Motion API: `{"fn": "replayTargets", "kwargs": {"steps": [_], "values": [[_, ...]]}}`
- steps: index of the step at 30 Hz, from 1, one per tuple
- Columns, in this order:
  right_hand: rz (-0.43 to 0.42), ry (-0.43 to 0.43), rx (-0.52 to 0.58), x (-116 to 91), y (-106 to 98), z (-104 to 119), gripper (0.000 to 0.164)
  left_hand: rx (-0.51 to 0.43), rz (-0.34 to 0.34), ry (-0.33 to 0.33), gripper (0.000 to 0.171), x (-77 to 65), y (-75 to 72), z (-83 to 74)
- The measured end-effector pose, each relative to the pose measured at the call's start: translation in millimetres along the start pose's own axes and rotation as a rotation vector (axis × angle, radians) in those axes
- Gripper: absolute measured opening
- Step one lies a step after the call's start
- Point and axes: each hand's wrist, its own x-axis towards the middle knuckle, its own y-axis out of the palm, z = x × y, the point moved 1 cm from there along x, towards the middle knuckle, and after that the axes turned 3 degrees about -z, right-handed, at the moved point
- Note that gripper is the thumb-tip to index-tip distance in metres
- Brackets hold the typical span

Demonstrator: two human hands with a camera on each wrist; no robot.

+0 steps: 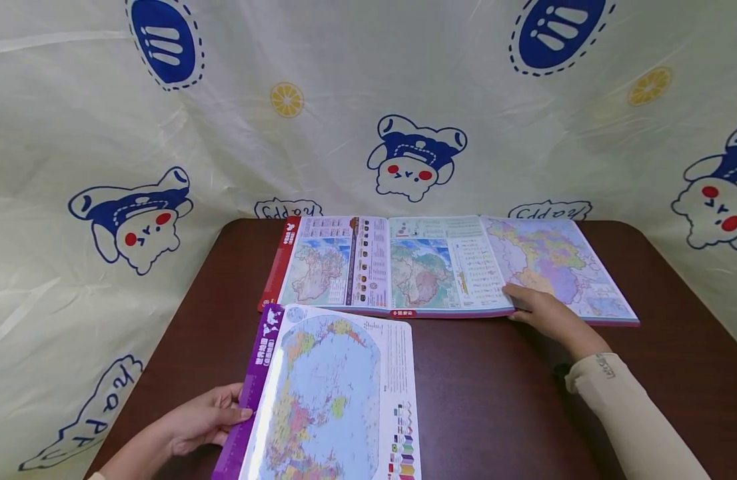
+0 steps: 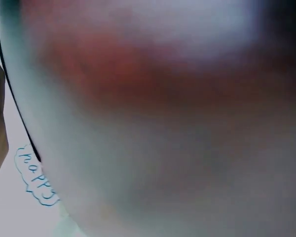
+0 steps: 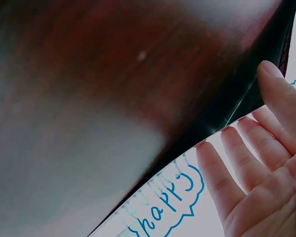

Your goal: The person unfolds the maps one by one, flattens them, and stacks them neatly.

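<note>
My left hand (image 1: 203, 419) grips the purple side strip of a glossy world map (image 1: 332, 393), thumb on top, fingers partly hidden. The map lies at the front, its near part outside the head view. Beyond it a folding map (image 1: 422, 267) with a red left strip lies spread out, several printed panels showing. My right hand (image 1: 548, 317) touches this folding map beside the fold before the coloured right panel (image 1: 551, 267). In the right wrist view the fingers of the right hand (image 3: 261, 173) look nearly straight, the thumb apart. The left wrist view is mostly blurred.
Both maps lie on a dark brown table (image 1: 494, 400) with rounded far corners. A pale curtain (image 1: 332, 153) printed with cartoon faces, orange slices and "happy" lettering hangs behind the table and at its sides.
</note>
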Motion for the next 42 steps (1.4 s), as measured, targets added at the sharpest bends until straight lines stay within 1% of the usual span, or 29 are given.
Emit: {"fn": "replayTargets", "kwargs": {"steps": [3, 5, 8, 12, 15, 17, 20, 22, 24, 26, 29, 32, 33, 36, 39, 42], "values": [[-0.002, 0.006, -0.001, -1.1, 0.5, 0.6, 0.056, 0.052, -0.046, 0.040, 0.023, 6.0, 4.0, -8.0], [-0.003, 0.009, -0.001, -1.6, 0.1, 1.6, 0.056, 0.090, -0.075, 0.079, 0.024, 10.4, 8.0, -15.1], [0.007, 0.021, 0.002, -1.5, -1.1, 3.5, 0.057, 0.147, -0.114, 0.151, 0.024, 18.0, 14.4, -26.4], [0.038, 0.046, 0.022, -0.4, -1.9, 4.7, 0.062, 0.190, -0.173, 0.235, 0.017, 31.0, 20.8, -40.8], [0.067, 0.072, 0.050, 0.5, -2.0, 6.3, 0.066, 0.194, -0.252, 0.267, 0.010, 41.6, 24.6, -47.7], [0.075, 0.088, 0.060, 0.3, -3.0, 9.4, 0.066, 0.191, -0.314, 0.286, 0.009, 49.5, 27.6, -50.7], [0.038, 0.087, 0.065, -1.0, -5.7, 18.8, 0.060, 0.165, -0.405, 0.310, 0.009, 63.5, 32.2, -53.3], [-0.011, 0.075, 0.090, -2.7, -7.5, 28.7, 0.054, 0.147, -0.452, 0.324, 0.009, 73.3, 35.7, -55.0], [-0.070, 0.055, 0.157, -4.2, -8.9, 40.8, 0.050, 0.123, -0.488, 0.336, 0.009, 83.2, 39.3, -56.6], [-0.118, 0.044, 0.262, -6.4, -9.6, 53.7, 0.048, 0.097, -0.509, 0.353, 0.007, 92.4, 42.9, -58.2], [-0.168, 0.022, 0.463, -10.3, -10.8, 71.1, 0.045, 0.074, -0.515, 0.391, 0.004, 105.6, 48.5, -60.5], [-0.196, 0.037, 0.646, -14.3, -11.4, 84.1, 0.041, 0.065, -0.513, 0.425, 0.005, 115.6, 53.5, -62.5], [-0.209, 0.046, 0.679, -15.1, -11.4, 87.5, 0.040, 0.064, -0.517, 0.431, 0.005, 118.4, 55.1, -63.2], [-0.242, 0.102, 0.742, -16.7, -10.5, 95.1, 0.039, 0.067, -0.526, 0.443, 0.007, 125.6, 59.5, -64.9], [-0.270, 0.161, 0.734, -17.6, -8.9, 99.6, 0.037, 0.059, -0.540, 0.445, 0.007, 131.1, 63.1, -66.1], [-0.288, 0.203, 0.724, -18.3, -6.8, 100.5, 0.036, 0.055, -0.555, 0.448, 0.007, 134.8, 65.5, -67.3]]}}
